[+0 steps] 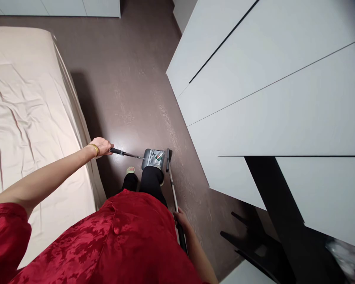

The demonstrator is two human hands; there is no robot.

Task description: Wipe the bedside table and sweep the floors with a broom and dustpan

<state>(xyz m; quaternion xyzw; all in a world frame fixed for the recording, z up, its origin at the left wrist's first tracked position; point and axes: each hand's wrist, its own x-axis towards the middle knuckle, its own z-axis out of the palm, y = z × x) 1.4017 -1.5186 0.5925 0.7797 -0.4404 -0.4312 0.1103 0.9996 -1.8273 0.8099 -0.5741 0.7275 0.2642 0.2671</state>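
Observation:
My left hand (102, 146) is closed around the dark grip of a long-handled dustpan (147, 158). The pan rests on the floor near my feet, with a clear plastic wrapper (159, 157) with green and red print in it. My right hand (182, 221) is wrapped round the pole of a broom (167, 159), low at my right side. The broom's narrow dark head stands on the floor just beyond the pan's open edge, with a small gap between them. Part of the pan's near edge is hidden by my trouser leg.
A bed with a wrinkled beige sheet (32, 110) lies along the left. White cabinets (254, 98) line the right side, and another white unit (53, 8) stands at the far left. Dark furniture legs (254, 244) are at lower right. Brown floor (133, 79) runs between.

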